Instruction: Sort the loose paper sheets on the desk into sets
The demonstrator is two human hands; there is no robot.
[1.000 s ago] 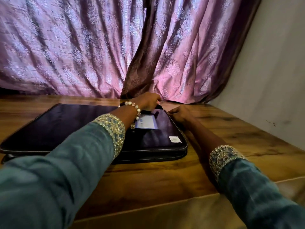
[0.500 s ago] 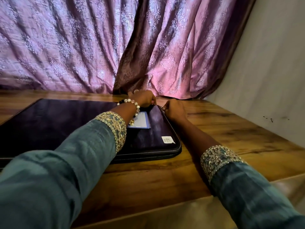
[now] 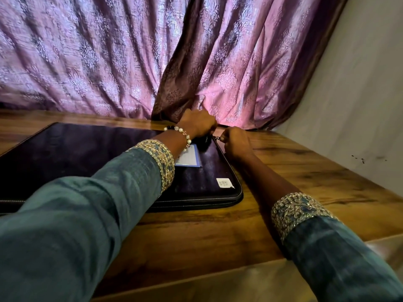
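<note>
Trouble lies at the zipper: right hand (image 3: 236, 143) pinches the zipper pull (image 3: 217, 138) at the far corner of the dark folder (image 3: 87, 153) on the counter (image 3: 218, 236), left hand (image 3: 199, 125) fingers curled over that corner. No sheets show, presumably inside; a yank could jam the zip or skid the folder.

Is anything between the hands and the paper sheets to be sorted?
Yes. No loose sheets are visible; a closed zippered case lies on the desk. The right hand pinches its zipper pull at the far corner, and the left hand grips that corner.
</note>
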